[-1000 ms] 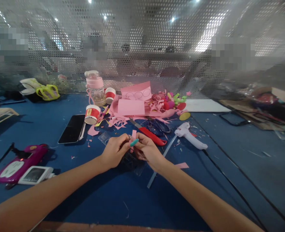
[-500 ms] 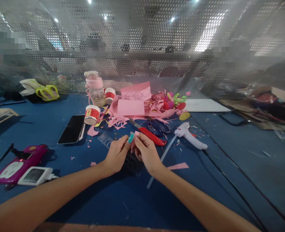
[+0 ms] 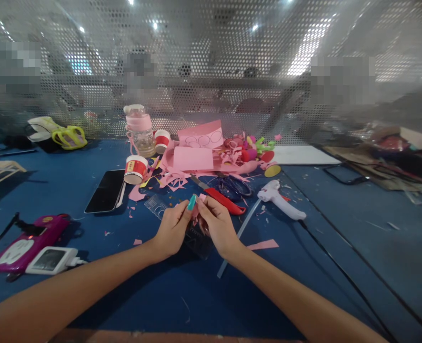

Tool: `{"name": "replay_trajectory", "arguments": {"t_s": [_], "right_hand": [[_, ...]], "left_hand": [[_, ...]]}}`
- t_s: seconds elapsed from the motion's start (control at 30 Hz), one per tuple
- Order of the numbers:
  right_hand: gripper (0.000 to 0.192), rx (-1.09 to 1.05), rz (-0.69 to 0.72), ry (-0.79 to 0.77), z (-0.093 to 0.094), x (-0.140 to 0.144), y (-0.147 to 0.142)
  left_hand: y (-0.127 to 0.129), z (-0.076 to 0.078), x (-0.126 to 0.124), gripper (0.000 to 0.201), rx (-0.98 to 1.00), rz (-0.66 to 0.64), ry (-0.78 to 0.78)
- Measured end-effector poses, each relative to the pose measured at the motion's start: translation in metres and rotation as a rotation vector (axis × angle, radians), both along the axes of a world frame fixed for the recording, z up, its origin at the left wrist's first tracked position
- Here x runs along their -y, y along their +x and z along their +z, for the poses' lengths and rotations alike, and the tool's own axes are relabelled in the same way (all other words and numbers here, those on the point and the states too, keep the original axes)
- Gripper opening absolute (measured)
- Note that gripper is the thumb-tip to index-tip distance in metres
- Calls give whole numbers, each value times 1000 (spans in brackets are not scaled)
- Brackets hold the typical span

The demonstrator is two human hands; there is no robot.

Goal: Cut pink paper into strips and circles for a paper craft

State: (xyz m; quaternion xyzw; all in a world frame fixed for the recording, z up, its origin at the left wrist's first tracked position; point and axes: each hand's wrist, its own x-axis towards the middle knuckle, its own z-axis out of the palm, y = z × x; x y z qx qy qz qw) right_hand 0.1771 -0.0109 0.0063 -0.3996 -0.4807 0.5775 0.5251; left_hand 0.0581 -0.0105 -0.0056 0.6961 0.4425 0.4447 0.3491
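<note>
both grips around pink paper strip

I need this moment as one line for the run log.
left hand: pinches teal stick | right hand: pinches pink paper strip | nearby: red utility knife, glue gun

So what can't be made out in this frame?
Head view only:
- Pink paper piece: mostly hidden between left hand and right hand.
- Teal item: too small to identify.
- Clear template: covered by both hands.
- Background behind mesh screen: blurred.
</note>
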Motion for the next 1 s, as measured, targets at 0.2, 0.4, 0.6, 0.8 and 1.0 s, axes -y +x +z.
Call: {"name": "replay_trajectory", "arguments": {"t_s": [0.2,0.4,0.6,0.8,1.0], "right_hand": [[34,-37,-55,10,2,1,-1],[29,-35,-46,36,2,0,1],[30,-13,-7,-32,1,-2,2],[33,-63,55,-120,-1,-3,2],[30,-58,317,-338,0,-10,13]], "left_hand": [[-1,-4,-1,38,107,-3,-5],[-3,1,-5,29,-85,-59,53],[-6,2,-7,25,-177,-69,200],[-10,2,-11,21,-177,-127,343],[-23,0,-24,21,-280,-234,630]]}}
